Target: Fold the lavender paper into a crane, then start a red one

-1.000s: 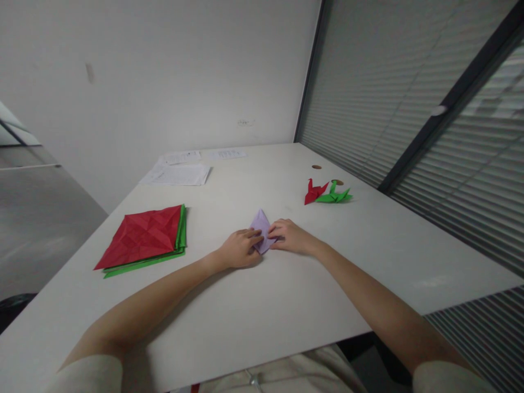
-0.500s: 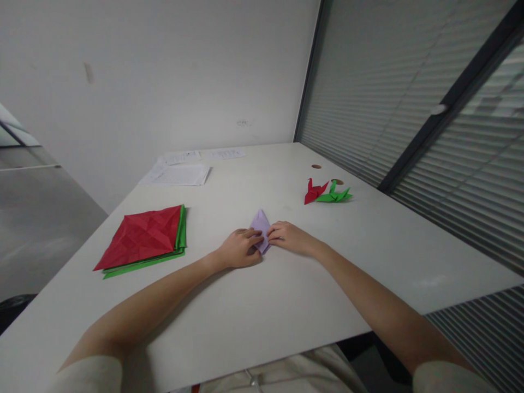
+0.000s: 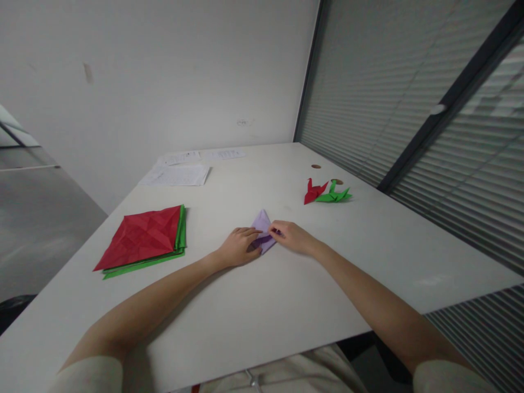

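Note:
A folded piece of lilac paper (image 3: 262, 228) lies on the white table (image 3: 262, 305) in front of me. My left hand (image 3: 238, 246) rests on its left side, fingers pressed flat on the paper. My right hand (image 3: 291, 237) pinches the paper's right edge between fingertips and lifts a flap slightly. Both forearms stretch across the table towards it.
A stack of red paper (image 3: 141, 234) over green sheets (image 3: 180, 232) lies to the left. A red folded figure (image 3: 313, 191) and a green folded figure (image 3: 335, 195) sit at the right, by the window blinds. White printed sheets (image 3: 180, 174) lie at the far side.
My right hand has shifted up along the lilac paper's right edge and raised a flap a little. The left hand stays pressed on the paper.

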`<state>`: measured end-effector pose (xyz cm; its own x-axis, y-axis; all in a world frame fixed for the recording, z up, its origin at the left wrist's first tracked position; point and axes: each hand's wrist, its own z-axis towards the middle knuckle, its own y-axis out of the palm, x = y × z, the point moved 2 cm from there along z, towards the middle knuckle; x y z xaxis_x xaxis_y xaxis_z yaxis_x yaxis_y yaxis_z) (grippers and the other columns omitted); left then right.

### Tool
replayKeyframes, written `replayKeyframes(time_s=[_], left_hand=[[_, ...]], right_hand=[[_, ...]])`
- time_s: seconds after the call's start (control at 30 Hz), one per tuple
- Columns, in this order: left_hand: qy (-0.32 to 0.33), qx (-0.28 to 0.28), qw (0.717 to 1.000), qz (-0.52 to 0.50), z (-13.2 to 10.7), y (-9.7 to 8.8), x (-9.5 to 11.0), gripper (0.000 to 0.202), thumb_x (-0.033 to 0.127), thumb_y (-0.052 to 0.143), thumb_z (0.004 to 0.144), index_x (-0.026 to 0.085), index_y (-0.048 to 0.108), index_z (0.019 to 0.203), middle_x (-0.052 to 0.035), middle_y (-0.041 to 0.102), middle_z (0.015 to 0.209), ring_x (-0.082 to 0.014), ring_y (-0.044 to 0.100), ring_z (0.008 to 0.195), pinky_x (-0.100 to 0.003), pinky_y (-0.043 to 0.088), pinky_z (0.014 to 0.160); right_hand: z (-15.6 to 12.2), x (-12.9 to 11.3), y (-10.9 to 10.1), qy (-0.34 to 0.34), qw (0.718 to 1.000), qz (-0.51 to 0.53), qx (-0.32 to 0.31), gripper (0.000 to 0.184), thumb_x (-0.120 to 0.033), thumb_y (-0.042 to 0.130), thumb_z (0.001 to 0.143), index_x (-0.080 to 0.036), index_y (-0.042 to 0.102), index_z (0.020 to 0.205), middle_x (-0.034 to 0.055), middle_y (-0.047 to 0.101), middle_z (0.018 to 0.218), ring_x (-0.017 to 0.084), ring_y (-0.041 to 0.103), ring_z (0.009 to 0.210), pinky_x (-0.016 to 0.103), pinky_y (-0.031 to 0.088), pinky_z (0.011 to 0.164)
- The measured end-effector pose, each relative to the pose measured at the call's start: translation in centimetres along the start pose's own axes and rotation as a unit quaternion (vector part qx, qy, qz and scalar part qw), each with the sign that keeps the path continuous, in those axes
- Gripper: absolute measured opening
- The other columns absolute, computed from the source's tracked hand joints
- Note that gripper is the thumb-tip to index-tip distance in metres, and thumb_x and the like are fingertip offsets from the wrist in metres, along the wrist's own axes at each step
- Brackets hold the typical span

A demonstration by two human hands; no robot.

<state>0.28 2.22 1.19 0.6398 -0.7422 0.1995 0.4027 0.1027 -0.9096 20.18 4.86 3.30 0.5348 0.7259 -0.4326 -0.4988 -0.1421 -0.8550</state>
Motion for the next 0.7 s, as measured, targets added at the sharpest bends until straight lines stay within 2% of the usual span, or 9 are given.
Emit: replayKeyframes(time_s=[0.1,0.23,0.4,0.5,0.6,0.7], left_hand=[[-0.002,0.0,1.0,-0.004,0.0,0.0,0.2,0.04,0.037,0.058,0.082,0.021,0.06,0.119,-0.0092,0.063,0.123,-0.0245,0.057,0.116,-0.041,0.042,0.101],[0.004,0.0,1.0,-0.007,0.1,0.0,0.3,0.04,0.035,0.06,0.08,0.022,0.06,0.119,-0.0081,0.063,0.121,-0.0241,0.057,0.114,-0.04,0.043,0.1],[-0.003,0.002,1.0,0.001,0.1,-0.3,0.6,0.035,0.033,0.055,0.085,0.022,0.06,0.117,-0.0086,0.065,0.117,-0.0237,0.058,0.11,-0.04,0.043,0.096],[-0.023,0.003,1.0,0.005,0.1,-0.5,0.7,0.031,0.036,0.053,0.088,0.022,0.06,0.114,-0.0079,0.066,0.111,-0.0232,0.06,0.104,-0.04,0.044,0.091],[-0.031,0.012,0.999,0.003,0.2,-0.5,0.7,0.033,0.04,0.057,0.086,0.02,0.06,0.112,-0.0092,0.066,0.107,-0.0239,0.06,0.099,-0.039,0.045,0.088],[-0.007,0.024,0.999,-0.021,0.1,-0.4,0.8,0.035,0.039,0.058,0.084,0.016,0.06,0.111,-0.0115,0.065,0.107,-0.0242,0.059,0.099,-0.038,0.046,0.089]], right_hand=[[0.0,-0.3,0.1,-0.024,0.999,-0.019,-0.009,0.009,-0.018,0.057,0.083,-0.018,0.061,0.091,0.0047,0.065,0.088,0.017,0.058,0.081,0.029,0.044,0.077],[0.2,-0.4,0.6,-0.072,0.996,-0.047,-0.017,0.012,-0.014,0.061,0.079,-0.018,0.062,0.09,0.0062,0.066,0.092,0.02,0.057,0.089,0.033,0.043,0.085],[0.3,-0.5,1.0,-0.048,0.997,-0.063,0.001,0.008,-0.014,0.057,0.082,-0.018,0.062,0.086,0.005,0.064,0.087,0.018,0.057,0.084,0.03,0.043,0.078],[0.2,-0.8,0.9,-0.031,0.997,-0.075,0.014,0.007,-0.013,0.057,0.081,-0.018,0.06,0.085,0.0032,0.062,0.083,0.017,0.056,0.078,0.027,0.042,0.074],[0.2,-1.2,1.1,-0.04,0.994,-0.098,0.013,0.012,-0.013,0.06,0.078,-0.018,0.06,0.089,0.0037,0.062,0.085,0.018,0.055,0.08,0.029,0.04,0.074],[0.4,-1.4,1.5,-0.059,0.989,-0.139,-0.003,0.019,-0.011,0.062,0.076,-0.018,0.061,0.094,0.0062,0.064,0.092,0.021,0.055,0.086,0.032,0.039,0.078]])
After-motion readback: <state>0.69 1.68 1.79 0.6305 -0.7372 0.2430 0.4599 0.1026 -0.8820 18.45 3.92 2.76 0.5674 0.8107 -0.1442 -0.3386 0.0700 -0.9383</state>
